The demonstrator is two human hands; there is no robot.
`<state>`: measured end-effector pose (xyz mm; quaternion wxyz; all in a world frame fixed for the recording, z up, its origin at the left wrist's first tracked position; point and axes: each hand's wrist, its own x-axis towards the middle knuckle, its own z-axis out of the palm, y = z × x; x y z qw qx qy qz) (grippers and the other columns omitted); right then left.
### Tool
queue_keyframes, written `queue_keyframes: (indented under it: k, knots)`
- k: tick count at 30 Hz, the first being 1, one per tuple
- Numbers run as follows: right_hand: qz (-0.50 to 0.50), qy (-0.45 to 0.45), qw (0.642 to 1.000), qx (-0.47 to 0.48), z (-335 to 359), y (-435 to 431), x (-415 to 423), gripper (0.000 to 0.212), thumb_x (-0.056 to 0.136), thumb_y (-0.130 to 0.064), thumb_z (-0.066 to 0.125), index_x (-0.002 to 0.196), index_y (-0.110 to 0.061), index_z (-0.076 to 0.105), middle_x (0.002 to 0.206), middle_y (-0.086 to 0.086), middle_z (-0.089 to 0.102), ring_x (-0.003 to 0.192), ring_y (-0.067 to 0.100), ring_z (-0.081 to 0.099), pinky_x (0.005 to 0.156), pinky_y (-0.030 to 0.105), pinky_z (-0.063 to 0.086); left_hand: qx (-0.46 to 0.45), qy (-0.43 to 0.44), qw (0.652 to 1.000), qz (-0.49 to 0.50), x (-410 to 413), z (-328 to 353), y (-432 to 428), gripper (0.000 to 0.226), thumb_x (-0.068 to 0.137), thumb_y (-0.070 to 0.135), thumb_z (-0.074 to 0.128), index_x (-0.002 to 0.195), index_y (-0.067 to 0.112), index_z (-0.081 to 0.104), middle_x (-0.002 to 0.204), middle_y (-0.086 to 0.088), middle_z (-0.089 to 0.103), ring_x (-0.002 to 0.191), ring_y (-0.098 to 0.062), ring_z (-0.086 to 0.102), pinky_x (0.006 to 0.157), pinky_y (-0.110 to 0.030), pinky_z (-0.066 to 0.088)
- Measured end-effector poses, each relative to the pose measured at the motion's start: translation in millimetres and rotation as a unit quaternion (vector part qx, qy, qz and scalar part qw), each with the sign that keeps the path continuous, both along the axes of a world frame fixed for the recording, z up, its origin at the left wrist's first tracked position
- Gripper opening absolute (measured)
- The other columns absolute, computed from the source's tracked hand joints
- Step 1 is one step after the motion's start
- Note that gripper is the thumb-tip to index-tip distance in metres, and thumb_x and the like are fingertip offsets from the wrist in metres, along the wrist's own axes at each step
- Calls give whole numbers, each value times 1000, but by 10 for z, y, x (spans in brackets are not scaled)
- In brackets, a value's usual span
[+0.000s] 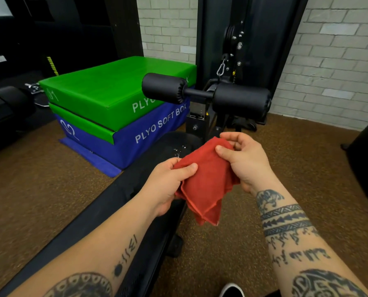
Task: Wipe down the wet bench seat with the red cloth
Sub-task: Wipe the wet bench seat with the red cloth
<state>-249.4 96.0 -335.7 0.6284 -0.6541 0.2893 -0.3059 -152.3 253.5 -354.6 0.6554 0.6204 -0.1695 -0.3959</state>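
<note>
A folded red cloth [206,179] hangs in the air between my two hands, above the black bench. My left hand [168,183] pinches its left edge with thumb on top. My right hand [245,159] grips its upper right corner. The round black bench seat [170,144] lies just beyond the cloth, with shiny water drops on its surface near the cloth's top. The long black bench pad [106,215] runs from the seat toward the lower left, under my left forearm.
Two black foam leg rollers [204,93] stick out of the machine's upright just behind the seat. A green and blue stack of plyo soft boxes [118,108] stands to the left. Brown rubber floor surrounds the bench. A brick wall stands behind. My shoe tip [232,290] shows at the bottom.
</note>
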Motion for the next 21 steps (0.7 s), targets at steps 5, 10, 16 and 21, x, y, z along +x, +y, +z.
queue_keyframes:
  k: [5, 10, 16, 21]
  knots:
    - [85, 38, 958, -270, 22, 165, -45, 43, 78, -15, 81, 109, -41, 68, 101, -13, 72, 97, -1, 67, 92, 24, 53, 24, 200, 974, 100, -13, 96, -176, 41, 101, 47, 49, 114, 11, 64, 99, -15, 77, 87, -30, 75, 71, -45, 62]
    - [264, 142, 891, -342, 79, 273, -205, 35, 72, -48, 82, 106, -44, 74, 105, -9, 66, 95, 4, 66, 89, 33, 56, -21, 225, 973, 52, -6, 188, -173, 47, 94, 45, 61, 106, 1, 72, 104, -20, 75, 91, -34, 74, 75, -44, 61]
    - [162, 42, 942, -292, 40, 184, -132, 42, 75, -49, 78, 112, -33, 69, 117, -12, 65, 108, 7, 62, 89, 32, 55, -50, 147, 984, 84, -79, 275, -188, 26, 99, 22, 57, 119, 6, 63, 106, -18, 74, 97, -32, 72, 79, -45, 62]
    - [199, 111, 919, -321, -131, 200, 10, 75, 80, -27, 80, 146, -35, 45, 145, -14, 42, 132, 0, 42, 112, 20, 31, -97, 183, 978, -20, 93, 373, -154, 74, 97, 64, 35, 128, 1, 60, 116, -21, 71, 109, -35, 69, 97, -51, 51]
